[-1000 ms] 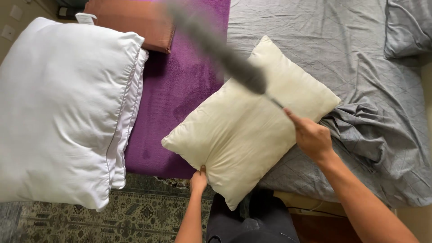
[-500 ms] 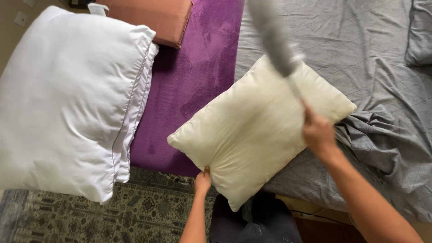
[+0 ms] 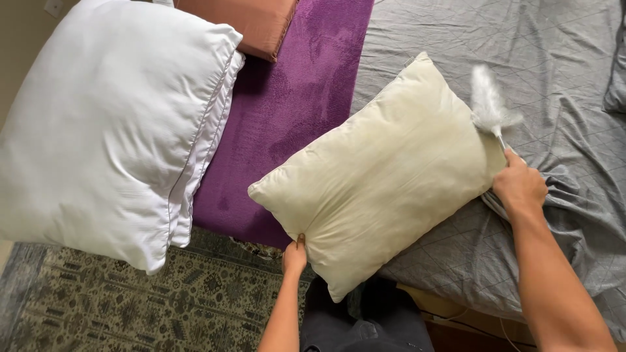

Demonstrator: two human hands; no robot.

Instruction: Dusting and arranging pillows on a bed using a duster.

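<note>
Grey quilted bedding [image 3: 521,58] covers the right of the scene, with a purple plush blanket [image 3: 293,104] at centre. Across both lies a cream rectangular pillow [image 3: 385,176], its near edge pinched between the fingers of the left hand [image 3: 295,255]. The right hand [image 3: 520,187] is closed around the handle of a white feather duster [image 3: 488,104], its plume at the pillow's far right corner. Light strokes along the fabric, with the pinch kept firm, would probably serve best (no containers in sight). A large white pillow [image 3: 111,130] sits left.
</note>
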